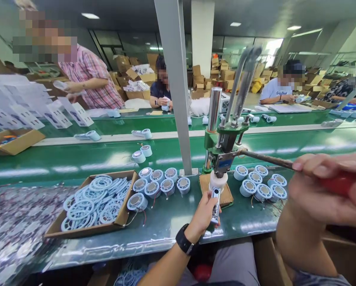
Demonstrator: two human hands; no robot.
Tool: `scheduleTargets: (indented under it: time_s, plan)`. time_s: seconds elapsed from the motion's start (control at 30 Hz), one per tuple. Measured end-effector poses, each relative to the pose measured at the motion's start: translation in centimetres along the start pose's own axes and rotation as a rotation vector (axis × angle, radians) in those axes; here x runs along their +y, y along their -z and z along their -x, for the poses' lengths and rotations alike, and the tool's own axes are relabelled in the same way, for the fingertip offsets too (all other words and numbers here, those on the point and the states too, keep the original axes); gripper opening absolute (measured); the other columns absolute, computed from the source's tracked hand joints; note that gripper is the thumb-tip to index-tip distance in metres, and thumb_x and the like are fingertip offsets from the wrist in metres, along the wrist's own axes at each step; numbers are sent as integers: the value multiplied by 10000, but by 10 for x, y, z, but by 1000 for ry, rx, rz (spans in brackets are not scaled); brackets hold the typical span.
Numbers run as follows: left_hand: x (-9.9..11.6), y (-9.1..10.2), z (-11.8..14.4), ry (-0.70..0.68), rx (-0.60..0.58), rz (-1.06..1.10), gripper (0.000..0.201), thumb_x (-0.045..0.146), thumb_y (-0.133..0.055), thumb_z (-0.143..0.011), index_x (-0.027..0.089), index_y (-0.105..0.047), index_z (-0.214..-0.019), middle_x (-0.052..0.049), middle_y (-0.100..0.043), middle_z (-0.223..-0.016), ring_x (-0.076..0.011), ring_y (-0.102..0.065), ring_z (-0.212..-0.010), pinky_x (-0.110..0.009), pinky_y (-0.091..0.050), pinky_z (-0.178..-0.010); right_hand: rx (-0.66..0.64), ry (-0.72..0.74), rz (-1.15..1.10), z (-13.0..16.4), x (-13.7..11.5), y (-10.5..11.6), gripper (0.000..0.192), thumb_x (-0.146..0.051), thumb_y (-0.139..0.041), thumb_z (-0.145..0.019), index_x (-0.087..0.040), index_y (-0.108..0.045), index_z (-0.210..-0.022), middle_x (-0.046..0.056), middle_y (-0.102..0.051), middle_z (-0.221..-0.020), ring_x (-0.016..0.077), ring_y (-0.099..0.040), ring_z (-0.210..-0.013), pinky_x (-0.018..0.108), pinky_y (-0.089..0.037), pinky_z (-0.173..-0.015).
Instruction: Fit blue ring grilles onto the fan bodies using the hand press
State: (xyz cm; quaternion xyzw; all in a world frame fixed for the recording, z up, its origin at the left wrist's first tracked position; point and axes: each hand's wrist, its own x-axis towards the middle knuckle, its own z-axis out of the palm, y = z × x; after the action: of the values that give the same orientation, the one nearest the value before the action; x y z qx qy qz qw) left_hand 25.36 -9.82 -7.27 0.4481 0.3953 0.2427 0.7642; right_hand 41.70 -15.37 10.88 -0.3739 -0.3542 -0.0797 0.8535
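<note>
My left hand [203, 216] grips the handle of a small white fan [216, 203] and holds its round head [218, 180] on the pad under the green hand press [224, 149]. My right hand [329, 186] is closed around the red grip of the press lever [267, 159], which reaches out to the right. A black watch sits on my left wrist. Light blue round fan heads lie in groups left [158, 183] and right [259, 183] of the press.
A cardboard tray [76, 228] of light blue grille rings sits at the left. A grey post [174, 79] rises behind the press. Beyond, a green conveyor [76, 159] carries fan parts. Several people work at the far side among cardboard boxes.
</note>
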Motion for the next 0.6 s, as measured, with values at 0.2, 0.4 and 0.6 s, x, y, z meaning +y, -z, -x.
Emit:
scheduleTargets:
  time_s: [0.2, 0.4, 0.6]
  plan:
    - [7, 0, 4, -19, -33, -57, 622, 681, -594, -709, 223, -370, -1066, 87, -583, -602, -103, -519, -338, -197, -332, -331, -479, 121, -70, -60, 0, -64, 210, -147, -519, -764, -201, -721, -740, -28, -558, -532, 93, -494, -397, 254, -340, -357]
    - [-6, 4, 30, 19, -42, -93, 698, 744, -584, -673, 226, -347, -1078, 94, -586, -593, -100, -508, -331, -195, -346, -318, -714, -77, 109, -119, 45, -137, 267, -215, -453, -943, -135, -645, -777, -29, -543, -569, 71, -491, -447, 205, -428, -452]
    - [-27, 25, 70, 69, -108, 14, 718, 709, -625, -759, 235, -324, -1205, 85, -622, -658, -113, -557, -362, -196, -349, -348, -571, 188, 189, -62, 50, -57, 382, -421, -523, -978, -240, -564, -1311, 68, -629, -1222, 214, -586, -1187, 431, -471, -1073]
